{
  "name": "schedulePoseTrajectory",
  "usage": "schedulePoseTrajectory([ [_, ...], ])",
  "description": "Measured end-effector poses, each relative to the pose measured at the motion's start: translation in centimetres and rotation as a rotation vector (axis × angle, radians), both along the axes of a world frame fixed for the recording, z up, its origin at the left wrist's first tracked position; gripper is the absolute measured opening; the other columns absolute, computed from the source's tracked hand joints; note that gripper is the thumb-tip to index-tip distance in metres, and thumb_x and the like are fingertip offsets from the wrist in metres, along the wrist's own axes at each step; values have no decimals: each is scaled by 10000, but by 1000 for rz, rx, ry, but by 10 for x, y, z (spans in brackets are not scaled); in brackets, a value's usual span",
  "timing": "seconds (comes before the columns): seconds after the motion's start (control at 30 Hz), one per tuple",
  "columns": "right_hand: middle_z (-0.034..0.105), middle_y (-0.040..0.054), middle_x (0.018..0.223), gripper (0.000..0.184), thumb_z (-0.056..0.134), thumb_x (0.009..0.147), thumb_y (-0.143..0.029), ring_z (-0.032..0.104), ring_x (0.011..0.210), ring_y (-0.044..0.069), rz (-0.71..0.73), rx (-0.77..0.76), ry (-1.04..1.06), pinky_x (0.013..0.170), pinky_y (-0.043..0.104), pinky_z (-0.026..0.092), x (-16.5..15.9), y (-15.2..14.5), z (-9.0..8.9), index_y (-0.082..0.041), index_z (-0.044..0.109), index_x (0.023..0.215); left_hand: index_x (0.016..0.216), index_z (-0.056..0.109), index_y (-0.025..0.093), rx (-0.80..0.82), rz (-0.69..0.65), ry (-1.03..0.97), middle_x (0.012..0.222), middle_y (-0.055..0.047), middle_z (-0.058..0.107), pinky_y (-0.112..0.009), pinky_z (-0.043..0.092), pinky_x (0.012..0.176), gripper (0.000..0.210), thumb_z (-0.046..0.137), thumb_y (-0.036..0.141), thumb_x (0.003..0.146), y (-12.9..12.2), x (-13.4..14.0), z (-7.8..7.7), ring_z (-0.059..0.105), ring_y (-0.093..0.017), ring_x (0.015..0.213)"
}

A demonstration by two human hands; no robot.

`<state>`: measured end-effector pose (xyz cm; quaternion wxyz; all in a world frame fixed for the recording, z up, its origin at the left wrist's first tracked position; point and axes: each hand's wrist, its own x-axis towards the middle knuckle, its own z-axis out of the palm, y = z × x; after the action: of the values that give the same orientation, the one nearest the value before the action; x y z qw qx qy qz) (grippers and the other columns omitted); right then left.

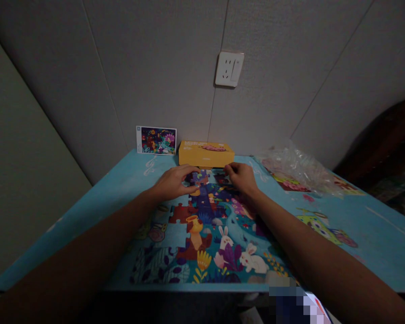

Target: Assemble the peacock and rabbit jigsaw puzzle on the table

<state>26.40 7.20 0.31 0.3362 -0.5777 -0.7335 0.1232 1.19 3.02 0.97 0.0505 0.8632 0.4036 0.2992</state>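
Observation:
A partly assembled jigsaw puzzle (202, 225) lies on the table, showing rabbits, flowers and a brown animal. At its far edge my left hand (172, 183) curves its thumb and fingers around the sides of a purple puzzle piece (201, 177). To the right, my right hand (243, 177) is closed, thumb and forefinger pinched at the edge of a dark reddish puzzle piece (222, 177). My fingers partly cover both pieces. On the puzzle's left side, a gap bares the blue tabletop.
Behind the puzzle stands a yellow box (205, 155), with a picture card (157, 140) leaning on the wall beside it. Crumpled clear plastic (303, 168) covers colourful sheets at the right. The blue table (121, 193) meets a grey wall with a socket (229, 69).

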Motion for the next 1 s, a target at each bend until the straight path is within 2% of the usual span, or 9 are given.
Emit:
schedulePoseTrajectory([
  [0.1, 711, 128, 917, 302, 509, 858, -303, 630, 850, 242, -56, 10, -113, 768, 313, 425, 14, 11, -3, -144, 740, 970, 1179, 610, 194, 2, -16, 10, 1118, -85, 669, -351, 469, 872, 409, 678, 307, 792, 1, -1, 0, 620, -236, 1006],
  [0.23, 685, 131, 1009, 320, 652, 779, -332, 609, 944, 250, 73, -7, -250, 880, 316, 425, 12, 13, -11, -183, 750, 1044, 1209, 599, 199, -3, -30, 26, 1135, -93, 641, -371, 466, 908, 433, 682, 323, 802, 3, -3, -3, 601, -245, 1048],
  [0.4, 660, 147, 1049, 332, 654, 790, -326, 575, 1026, 261, 118, -3, -323, 953, 338, 396, 3, 11, -11, -170, 735, 1071, 1240, 596, 224, -15, -22, 28, 1138, -87, 614, -382, 478, 900, 456, 682, 360, 813, 5, -5, -6, 593, -246, 1039],
  [0.67, 642, 152, 1026, 293, 666, 775, -345, 582, 937, 248, 21, -28, -312, 886, 342, 422, 6, 15, -13, -139, 728, 973, 1263, 594, 244, -42, -12, 56, 1103, -72, 595, -376, 476, 898, 470, 679, 370, 818, 5, -6, -6, 587, -237, 1016],
  [0.83, 645, 144, 994, 254, 673, 761, -309, 584, 911, 235, 9, -18, -253, 833, 323, 427, 5, 16, -15, -129, 689, 939, 1297, 580, 253, -47, 12, 64, 1090, -64, 581, -370, 479, 884, 506, 680, 387, 819, 6, -7, -6, 582, -233, 1002],
  [1.0, 677, 59, 869, 181, 606, 777, -214, 592, 757, 172, 34, 13, -145, 703, 267, 428, 4, 14, -13, -152, 620, 947, 1285, 594, 244, -39, 21, 52, 1078, -62, 570, -359, 485, 874, 489, 679, 387, 825, 6, -8, -7, 582, -226, 985],
])
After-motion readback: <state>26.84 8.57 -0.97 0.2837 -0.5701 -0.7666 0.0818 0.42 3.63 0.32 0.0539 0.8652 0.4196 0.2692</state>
